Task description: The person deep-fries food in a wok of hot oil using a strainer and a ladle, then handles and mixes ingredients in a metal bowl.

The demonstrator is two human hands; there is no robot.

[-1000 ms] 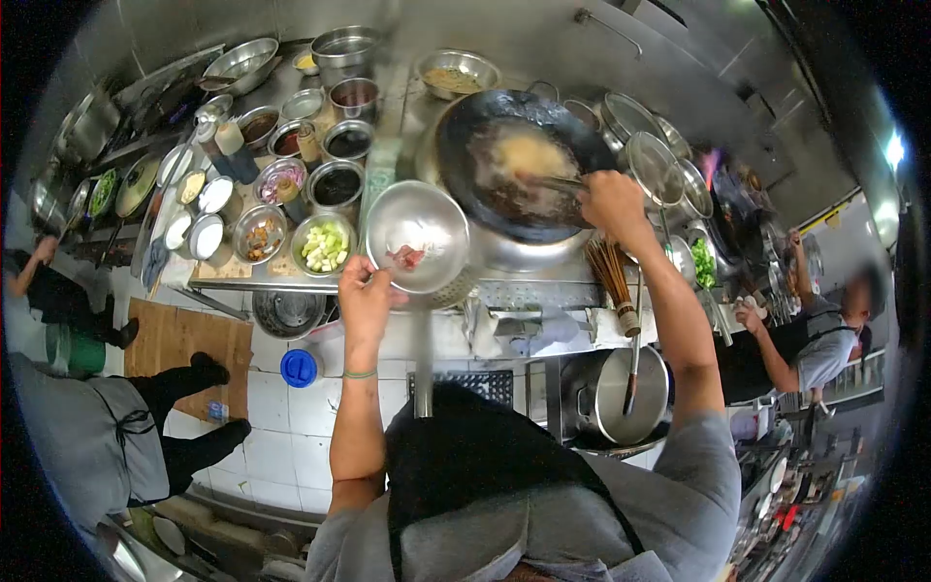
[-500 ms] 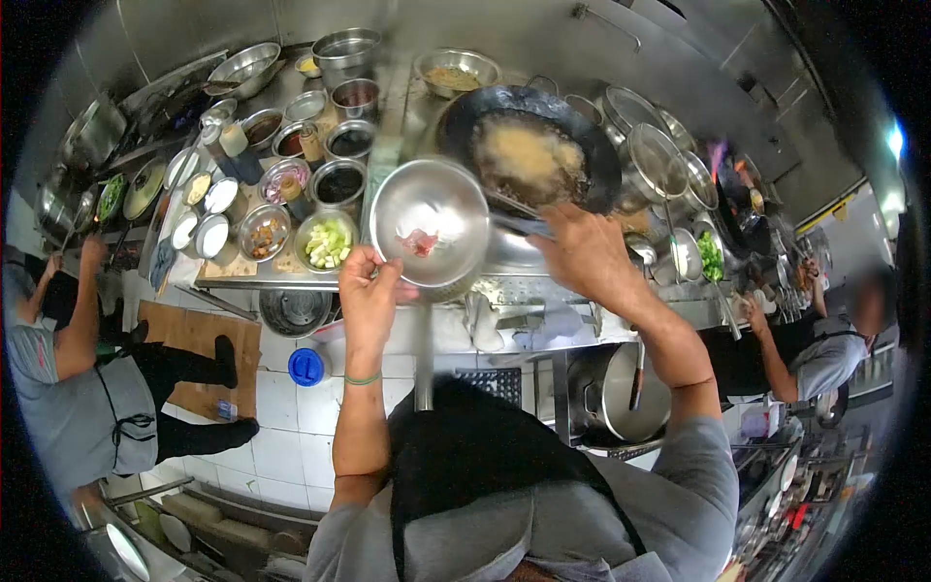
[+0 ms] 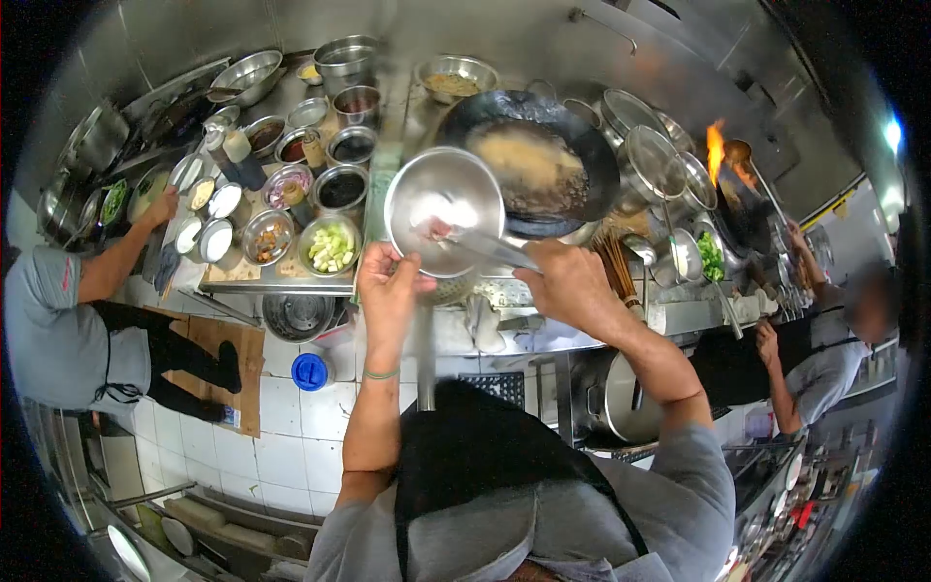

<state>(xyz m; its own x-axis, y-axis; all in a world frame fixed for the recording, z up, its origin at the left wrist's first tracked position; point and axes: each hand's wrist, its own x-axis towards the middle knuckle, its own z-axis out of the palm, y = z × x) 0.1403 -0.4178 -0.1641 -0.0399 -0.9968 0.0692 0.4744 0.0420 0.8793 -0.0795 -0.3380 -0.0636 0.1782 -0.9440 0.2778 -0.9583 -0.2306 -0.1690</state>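
Note:
My left hand (image 3: 390,283) pinches the near rim of a metal bowl (image 3: 473,182), held tilted in front of the wok. At the bottom of the bowl lie small reddish pieces (image 3: 438,229), perhaps meat. My right hand (image 3: 574,286) is closed around what look like metal tongs (image 3: 495,248), whose tips reach into the bowl at those pieces. Just beyond, a black wok (image 3: 582,126) holds bubbling oil with pale golden food (image 3: 524,157); steam blurs it. Below the bowl, a perforated ladle (image 3: 448,291) shows partly, its long handle pointing at my apron.
To the left stand several metal containers, including chopped green vegetables (image 3: 332,247) and dark sauce (image 3: 341,187). Strainers (image 3: 655,163) lean right of the wok. One person (image 3: 68,330) works at far left; another (image 3: 815,359) at right, by a flaming wok (image 3: 737,209).
My right hand has brought the tongs from the wok's edge down into the bowl. The bowl has shifted slightly right and up. At left, the other person has moved; at right, a flame has flared.

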